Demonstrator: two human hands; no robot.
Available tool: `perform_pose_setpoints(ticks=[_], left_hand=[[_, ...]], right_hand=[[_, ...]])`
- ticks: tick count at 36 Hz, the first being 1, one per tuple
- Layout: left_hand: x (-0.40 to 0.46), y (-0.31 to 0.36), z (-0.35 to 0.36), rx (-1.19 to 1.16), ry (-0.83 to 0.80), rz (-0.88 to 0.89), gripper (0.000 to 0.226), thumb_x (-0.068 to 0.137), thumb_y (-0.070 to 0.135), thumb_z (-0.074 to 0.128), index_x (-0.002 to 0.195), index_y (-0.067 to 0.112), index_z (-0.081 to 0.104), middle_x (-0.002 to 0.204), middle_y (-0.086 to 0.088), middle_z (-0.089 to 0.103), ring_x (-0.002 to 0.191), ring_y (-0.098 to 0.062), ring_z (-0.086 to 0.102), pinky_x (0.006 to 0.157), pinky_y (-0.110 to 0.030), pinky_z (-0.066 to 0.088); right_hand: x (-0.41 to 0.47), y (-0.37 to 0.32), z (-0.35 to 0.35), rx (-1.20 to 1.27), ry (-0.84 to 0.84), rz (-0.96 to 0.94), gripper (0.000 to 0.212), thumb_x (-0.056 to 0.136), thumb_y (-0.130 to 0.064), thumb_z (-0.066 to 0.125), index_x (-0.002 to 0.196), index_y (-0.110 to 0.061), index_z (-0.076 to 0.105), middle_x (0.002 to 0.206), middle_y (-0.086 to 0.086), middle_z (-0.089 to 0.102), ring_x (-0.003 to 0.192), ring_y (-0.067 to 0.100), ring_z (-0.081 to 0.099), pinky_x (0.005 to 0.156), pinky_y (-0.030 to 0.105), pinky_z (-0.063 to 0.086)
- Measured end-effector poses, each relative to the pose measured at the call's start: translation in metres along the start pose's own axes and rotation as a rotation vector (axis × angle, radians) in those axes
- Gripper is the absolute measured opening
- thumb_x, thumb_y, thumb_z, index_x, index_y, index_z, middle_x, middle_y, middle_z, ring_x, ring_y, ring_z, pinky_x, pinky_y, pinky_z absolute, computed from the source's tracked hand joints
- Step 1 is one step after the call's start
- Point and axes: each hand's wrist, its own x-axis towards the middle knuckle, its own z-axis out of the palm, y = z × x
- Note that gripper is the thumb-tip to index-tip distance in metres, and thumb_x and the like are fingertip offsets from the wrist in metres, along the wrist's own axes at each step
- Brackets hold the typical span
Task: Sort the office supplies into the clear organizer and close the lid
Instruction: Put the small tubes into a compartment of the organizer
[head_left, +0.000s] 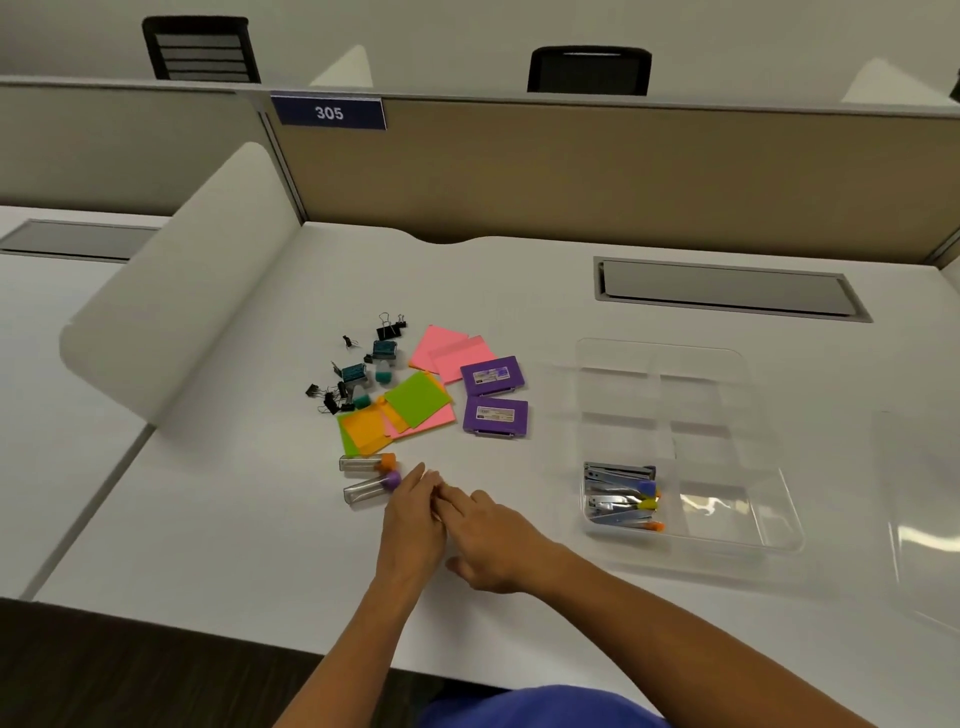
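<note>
The clear organizer (727, 540) lies open at the right, with several small staplers (621, 493) in its front-left compartment. Its clear lid (919, 525) lies flat to the right of it. On the table are two clear mini staplers, one orange-capped (366, 462) and one purple-capped (370, 489). Beyond them are orange (366, 428), green (418, 397) and pink (452, 348) sticky notes, two purple boxes (492, 375), black binder clips (389, 327) and teal staple removers (354, 373). My left hand (415, 519) rests flat just right of the purple-capped stapler. My right hand (493, 540) lies beside it, fingertips touching; neither holds anything visible.
A beige partition with a "305" sign (328, 113) backs the white desk (208, 545). A white curved divider (171, 312) stands at the left. A grey cable flap (727, 288) is set into the desk behind the organizer. Two black chairs (589, 70) stand beyond the partition.
</note>
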Motion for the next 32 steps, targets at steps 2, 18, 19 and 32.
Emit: perform_pose_setpoints(ticks=[2,18,19,32], left_hand=[[0.0,-0.002,0.001,0.002,-0.004,0.003,0.039,0.099,0.013,0.05,0.138,0.012,0.051,0.15,-0.007,0.043,0.138,-0.023,0.04,0.112,-0.034,0.033],[0.011,0.003,0.007,0.158,-0.067,0.004,0.046,0.094,0.012,0.059,0.139,0.017,0.05,0.15,-0.005,0.042,0.137,-0.023,0.041,0.112,-0.038,0.035],[0.012,0.005,0.007,0.144,-0.069,0.001,0.045,0.093,0.012,0.06,0.137,0.017,0.052,0.148,-0.006,0.044,0.136,-0.024,0.042,0.112,-0.039,0.036],[0.012,0.043,0.014,-0.114,0.003,-0.078,0.065,0.085,-0.015,0.054,0.139,0.019,0.044,0.138,-0.006,0.051,0.123,-0.022,0.049,0.105,-0.041,0.045]], right_hand=[[0.001,-0.001,0.001,-0.01,0.001,-0.001,0.076,0.094,-0.034,0.062,0.154,-0.017,0.02,0.159,0.005,0.026,0.119,0.027,0.048,0.098,0.039,0.05],[-0.002,0.001,-0.005,-0.089,0.005,0.1,0.036,0.098,-0.019,0.059,0.133,-0.012,0.053,0.13,0.012,0.057,0.107,0.027,0.058,0.096,0.038,0.052],[-0.003,0.003,-0.006,-0.089,0.004,0.112,0.036,0.098,-0.019,0.059,0.132,-0.011,0.053,0.129,0.012,0.058,0.106,0.027,0.059,0.095,0.038,0.052],[-0.025,0.021,-0.013,0.06,0.056,0.303,0.047,0.09,-0.02,0.067,0.132,-0.013,0.047,0.122,0.009,0.056,0.095,0.027,0.064,0.084,0.037,0.053]])
